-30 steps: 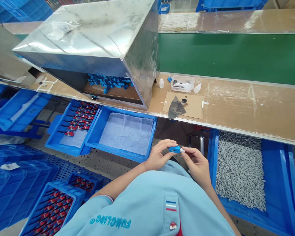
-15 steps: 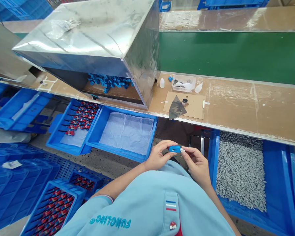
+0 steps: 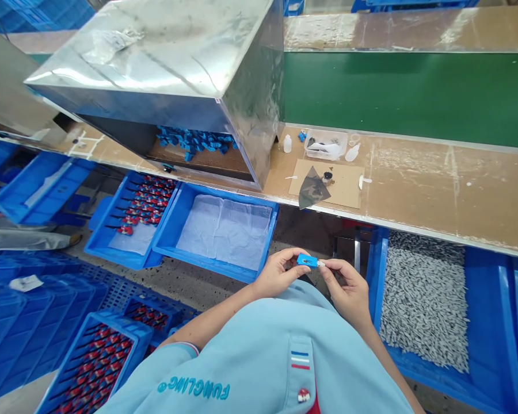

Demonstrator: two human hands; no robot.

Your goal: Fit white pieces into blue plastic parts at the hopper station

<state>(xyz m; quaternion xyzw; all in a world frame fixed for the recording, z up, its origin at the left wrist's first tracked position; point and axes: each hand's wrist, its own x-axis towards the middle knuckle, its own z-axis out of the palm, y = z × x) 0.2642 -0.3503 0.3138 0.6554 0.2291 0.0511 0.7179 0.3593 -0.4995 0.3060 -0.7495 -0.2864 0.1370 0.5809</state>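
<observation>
My left hand [image 3: 277, 273] and my right hand [image 3: 344, 286] are held together above my lap. Between their fingertips is a small blue plastic connector [image 3: 307, 261]. The left hand pinches its body, and the right fingers pinch a small white tip [image 3: 320, 264] at its right end. Below the hands, my light blue work shirt [image 3: 259, 356] fills the lower view.
A steel hood [image 3: 155, 63] over blue parts stands on a brown workbench [image 3: 414, 190], with bottles, a clear tray and a cardboard sheet [image 3: 326, 184]. Below sit blue crates, one lined with white cloth [image 3: 224, 231], another holding grey pieces [image 3: 423, 302].
My view has shifted slightly, so the bench and crates sit a little differently. The connector stays in both hands, and the fingers have shifted slightly on it.
</observation>
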